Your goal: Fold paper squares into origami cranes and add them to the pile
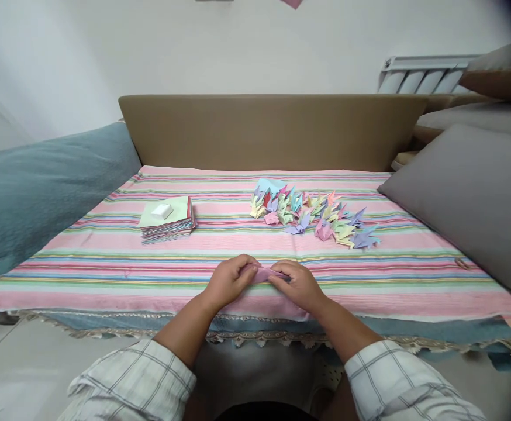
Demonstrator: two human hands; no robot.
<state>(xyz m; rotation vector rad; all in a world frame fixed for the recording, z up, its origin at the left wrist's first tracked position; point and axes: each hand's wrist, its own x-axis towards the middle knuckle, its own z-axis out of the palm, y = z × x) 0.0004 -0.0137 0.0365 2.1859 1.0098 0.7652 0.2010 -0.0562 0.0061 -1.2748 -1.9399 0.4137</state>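
Observation:
A small piece of folded pink-purple origami paper is held between both hands, above the front part of the striped cloth. My left hand pinches its left end between thumb and fingers. Its right end is gripped the same way by my right hand. Fingers cover much of the paper, so its exact folded shape is hard to make out. Beyond my hands, slightly to the right, lies a cluster of folded paper cranes in several pastel colours.
A stack of square paper sheets lies at the left, with a small white box on top. The striped cloth covers the seat. A grey cushion leans at the right, a blue-green armrest is left, and a brown backrest stands behind.

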